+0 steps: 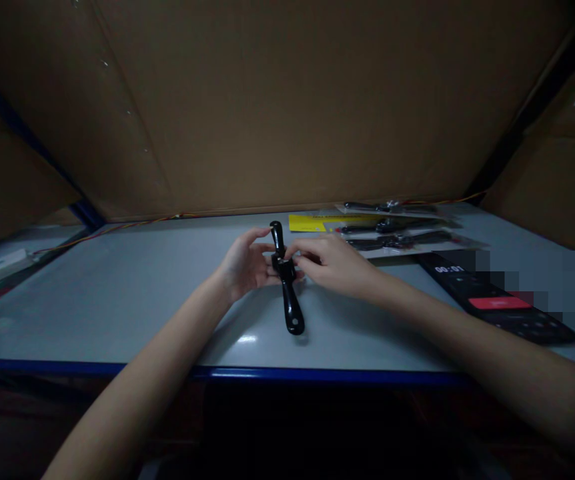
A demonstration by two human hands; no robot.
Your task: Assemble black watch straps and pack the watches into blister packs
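A black spokeshave [293, 307] is held up over the table, its two handles pointing away from and toward me. My left hand [247, 263] supports it from the left, with the thumb at the far handle and the fingers passing behind the middle. On the other side, my right hand [330, 263] has its thumb and fingertips pinched at the tool's middle, where the metal parts sit. The small part under those fingertips is too hidden to make out. The near handle, with a hole in its end, sticks out free of both hands.
Several black tools in clear packs [402, 241] lie at the back right beside a yellow card [307, 223]. A phone with a timer [497, 303] rests at the right. Cardboard [287, 100] walls the back, and a blue edge [317, 377] runs along the table's front.
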